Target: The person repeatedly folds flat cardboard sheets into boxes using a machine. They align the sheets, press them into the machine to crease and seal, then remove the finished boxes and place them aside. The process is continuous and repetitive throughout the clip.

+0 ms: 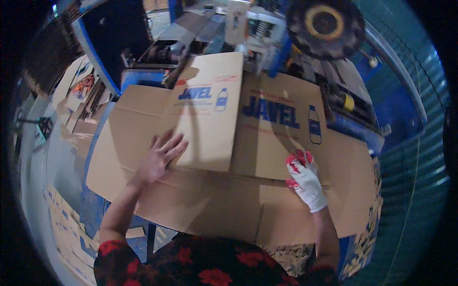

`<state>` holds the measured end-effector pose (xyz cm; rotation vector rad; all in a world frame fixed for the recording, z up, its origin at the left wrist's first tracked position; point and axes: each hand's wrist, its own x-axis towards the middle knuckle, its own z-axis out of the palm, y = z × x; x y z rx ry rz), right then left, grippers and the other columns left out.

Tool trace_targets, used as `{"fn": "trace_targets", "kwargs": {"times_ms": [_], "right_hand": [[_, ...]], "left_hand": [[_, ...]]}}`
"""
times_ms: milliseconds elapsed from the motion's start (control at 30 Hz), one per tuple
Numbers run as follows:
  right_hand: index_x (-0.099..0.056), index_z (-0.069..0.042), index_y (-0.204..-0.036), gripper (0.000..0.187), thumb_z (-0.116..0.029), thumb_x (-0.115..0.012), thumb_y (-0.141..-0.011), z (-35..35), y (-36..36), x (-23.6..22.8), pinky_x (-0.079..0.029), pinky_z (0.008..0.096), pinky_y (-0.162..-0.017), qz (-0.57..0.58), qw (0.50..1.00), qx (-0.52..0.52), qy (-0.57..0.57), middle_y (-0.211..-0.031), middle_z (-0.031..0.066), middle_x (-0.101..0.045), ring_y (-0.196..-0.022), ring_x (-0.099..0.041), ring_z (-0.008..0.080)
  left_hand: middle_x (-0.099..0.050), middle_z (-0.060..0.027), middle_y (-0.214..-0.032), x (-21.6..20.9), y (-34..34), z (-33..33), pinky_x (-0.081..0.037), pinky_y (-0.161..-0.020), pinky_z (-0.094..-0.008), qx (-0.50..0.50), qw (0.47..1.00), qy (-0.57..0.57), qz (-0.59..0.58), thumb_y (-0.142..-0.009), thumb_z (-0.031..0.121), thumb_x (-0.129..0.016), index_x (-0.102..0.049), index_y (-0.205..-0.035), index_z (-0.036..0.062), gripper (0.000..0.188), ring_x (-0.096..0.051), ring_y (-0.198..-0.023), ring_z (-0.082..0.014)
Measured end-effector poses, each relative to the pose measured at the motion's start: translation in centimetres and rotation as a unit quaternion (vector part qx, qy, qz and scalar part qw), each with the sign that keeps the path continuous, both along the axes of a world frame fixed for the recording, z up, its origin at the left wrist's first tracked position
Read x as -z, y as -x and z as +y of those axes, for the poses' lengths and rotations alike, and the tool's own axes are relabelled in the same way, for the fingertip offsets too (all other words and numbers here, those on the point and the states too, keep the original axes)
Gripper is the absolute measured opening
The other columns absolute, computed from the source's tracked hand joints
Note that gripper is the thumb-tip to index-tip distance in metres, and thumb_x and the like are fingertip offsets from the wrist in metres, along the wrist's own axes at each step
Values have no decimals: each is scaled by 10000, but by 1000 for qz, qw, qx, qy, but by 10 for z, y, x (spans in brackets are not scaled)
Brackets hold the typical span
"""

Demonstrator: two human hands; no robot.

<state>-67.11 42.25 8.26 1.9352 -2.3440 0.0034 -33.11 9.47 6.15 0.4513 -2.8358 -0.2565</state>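
Observation:
A large flat sheet of brown cardboard (205,205), creased into panels, lies in front of me. Over its middle stretches a paler cardboard panel (210,138) with blue and red print and a bottle drawing. Bare and with fingers spread, my left hand (164,155) rests at the lower left edge of that panel. My right hand (304,178) wears a white knit glove with red-coated fingers. Its fingers are curled in over the right printed panel (281,114); whatever they hold, if anything, is hidden.
Behind the cardboard stands a blue-framed machine (148,76) with a big dark round wheel (325,23) at upper right. Cardboard scraps (71,238) litter the floor at left, and more cardboard pieces (88,97) lie farther back. A corrugated wall (405,209) runs along the right.

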Motion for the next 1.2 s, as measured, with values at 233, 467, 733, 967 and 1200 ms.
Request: {"fn": "trace_targets", "kwargs": {"times_ms": [233,467,733,967,1200], "right_hand": [[-544,-78,-1275,516,-174,-651,-779,-124,120,16,-301,482,-1089,67,995,17,73,-1341,134,-505,-1255,-442,353],[-518,-55,-1302,540,-120,-672,-788,-104,123,1,-281,448,-1105,32,973,140,182,-1348,183,-494,-1280,-423,367],[-425,-26,-1373,576,-128,-605,-835,135,2,36,-202,451,-1140,54,942,323,72,-1447,155,-398,-1357,-326,347],[-404,-38,-1400,601,-168,-600,-847,206,-73,29,-155,467,-1152,19,933,357,25,-1473,141,-370,-1382,-286,340],[-453,-13,-1332,550,-225,-650,-864,284,-98,77,-400,444,-1008,-471,362,527,607,-1292,146,-528,-1192,-508,271]], "left_hand": [[-411,-102,-1434,26,149,-115,-286,-1052,-512,-97,994,49,14,-861,262,-584,-398,-1423,202,594,-324,-1342,-328],[-450,-109,-1401,20,104,-102,-381,-1045,-454,-66,994,18,82,-873,233,-601,-412,-1398,119,570,-423,-1285,-333],[-553,-180,-1261,12,-212,-53,-455,-900,-428,-589,800,81,-79,-841,507,-597,-551,-1238,44,612,-558,-1070,-367],[-663,-198,-954,24,-290,-62,-482,-795,-428,-446,892,-58,-51,-795,458,-672,-607,-1105,10,548,-618,-903,-355],[-579,-179,-877,33,-325,-130,-430,-722,-445,-388,918,24,-85,-780,423,-731,-605,-1020,-19,519,-543,-812,-337]]}}
